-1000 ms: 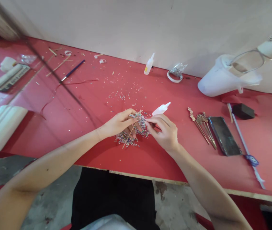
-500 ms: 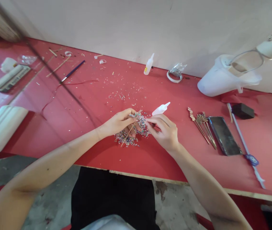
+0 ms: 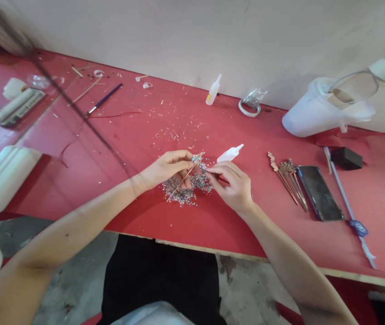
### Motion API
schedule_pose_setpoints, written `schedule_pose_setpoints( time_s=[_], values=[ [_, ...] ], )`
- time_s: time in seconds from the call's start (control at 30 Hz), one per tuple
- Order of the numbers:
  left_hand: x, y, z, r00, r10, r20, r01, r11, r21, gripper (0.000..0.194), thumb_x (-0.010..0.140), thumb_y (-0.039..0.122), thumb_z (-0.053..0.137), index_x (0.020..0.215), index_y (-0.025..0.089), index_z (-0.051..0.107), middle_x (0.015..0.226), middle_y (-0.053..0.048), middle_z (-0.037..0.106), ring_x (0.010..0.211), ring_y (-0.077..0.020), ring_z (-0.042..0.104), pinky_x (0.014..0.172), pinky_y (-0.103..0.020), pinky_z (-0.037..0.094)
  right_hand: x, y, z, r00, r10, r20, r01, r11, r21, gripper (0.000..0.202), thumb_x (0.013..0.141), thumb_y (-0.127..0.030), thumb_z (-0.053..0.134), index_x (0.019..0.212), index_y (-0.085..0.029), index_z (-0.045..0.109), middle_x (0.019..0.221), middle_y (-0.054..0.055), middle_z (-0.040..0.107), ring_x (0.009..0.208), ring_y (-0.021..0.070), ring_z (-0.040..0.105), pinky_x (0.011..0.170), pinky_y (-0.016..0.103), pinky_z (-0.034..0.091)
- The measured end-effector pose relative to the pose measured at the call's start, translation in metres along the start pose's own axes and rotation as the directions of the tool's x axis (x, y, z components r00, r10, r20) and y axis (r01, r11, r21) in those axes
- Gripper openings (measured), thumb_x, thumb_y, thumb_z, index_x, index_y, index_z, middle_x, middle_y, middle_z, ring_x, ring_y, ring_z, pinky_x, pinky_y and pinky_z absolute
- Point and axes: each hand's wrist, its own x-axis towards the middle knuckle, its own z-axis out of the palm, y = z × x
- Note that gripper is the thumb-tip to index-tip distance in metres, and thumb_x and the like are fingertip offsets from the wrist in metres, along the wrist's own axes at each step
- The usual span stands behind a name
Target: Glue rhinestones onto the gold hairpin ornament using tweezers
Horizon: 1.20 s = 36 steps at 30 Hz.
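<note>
Between the fingertips of my left hand is a hairpin; its thin stick slants down to the left, and its glittery head shows by my fingertips. My right hand pinches a thin dark tool, its tip close to the hairpin's head. Whether that tip touches the head I cannot tell. Below both hands lies a pile of small shiny multicoloured chips. Just behind my right hand a white glue bottle lies on its side.
On the red table are several finished hairpins, a phone, a black block and a paintbrush. Along the wall stand another glue bottle, a tape roll and a white pitcher.
The hairpin's head has turned slightly in my left hand and now catches a turquoise shine. My right hand stays close by, with its dark tool showing more clearly.
</note>
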Motion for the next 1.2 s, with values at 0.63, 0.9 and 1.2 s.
schedule_pose_setpoints(
  time_s=[0.63, 0.9, 1.2],
  values=[
    [0.001, 0.002, -0.006, 0.999, -0.034, -0.016, 0.034, 0.999, -0.002, 0.013, 0.085, 0.021, 0.059, 0.091, 0.012, 0.067, 0.061, -0.001, 0.068, 0.053, -0.0110, 0.065, 0.053, -0.021, 0.052, -0.001, 0.001, -0.002, 1.000, 0.023, 0.015, -0.023, 1.000, 0.008, 0.009, 0.087, -0.018, 0.060, 0.093, -0.023, 0.064, 0.085, 0.003, 0.068, 0.077, 0.0154, 0.064, 0.071, 0.032, 0.054],
    [0.001, 0.001, -0.010, 0.999, -0.008, -0.039, 0.008, 1.000, -0.005, 0.012, 0.084, 0.021, 0.061, 0.087, 0.012, 0.068, 0.060, -0.001, 0.067, 0.054, -0.0110, 0.065, 0.055, -0.021, 0.053, 0.001, 0.001, -0.002, 0.999, 0.051, -0.009, -0.050, 0.997, 0.061, 0.007, 0.086, -0.018, 0.062, 0.091, -0.023, 0.065, 0.084, 0.003, 0.068, 0.077, 0.0157, 0.064, 0.070, 0.031, 0.054],
    [0.004, -0.002, -0.016, 0.993, 0.043, -0.110, -0.045, 0.999, -0.022, 0.015, 0.083, 0.022, 0.061, 0.090, 0.011, 0.068, 0.062, -0.002, 0.068, 0.056, -0.0116, 0.065, 0.057, -0.023, 0.053, 0.001, 0.002, -0.003, 0.993, 0.064, 0.095, -0.075, 0.991, 0.107, 0.006, 0.088, -0.019, 0.060, 0.092, -0.022, 0.065, 0.085, 0.003, 0.066, 0.077, 0.0148, 0.064, 0.070, 0.030, 0.054]
  ],
)
